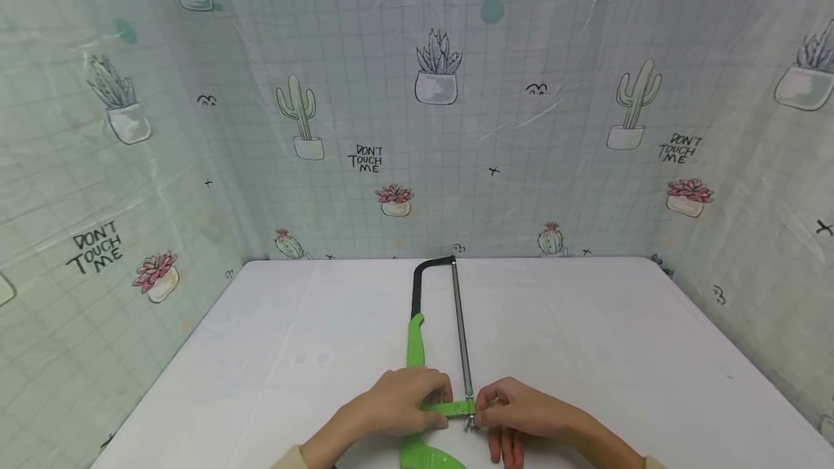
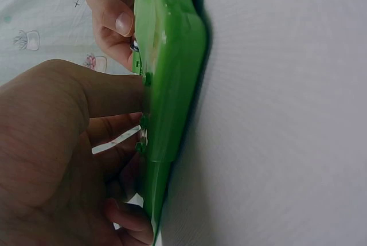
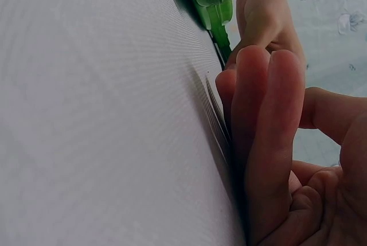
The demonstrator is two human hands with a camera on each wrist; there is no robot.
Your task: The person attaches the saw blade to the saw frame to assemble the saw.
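A hacksaw with a green handle and a black front bow lies flat on the table, its grey blade on the right. My left hand grips the green frame near the handle, thumb and fingers about the short crosspiece. At the blade's near end, my right hand pinches at the small metal wing nut, which the fingertips partly cover. In the left wrist view the green handle stands beside the left thumb. The right wrist view shows the right hand's outer fingers extended along the tabletop.
The hacksaw rests on a white-covered table. Behind it and at both sides hangs a pale checked curtain printed with potted cacti and lettering.
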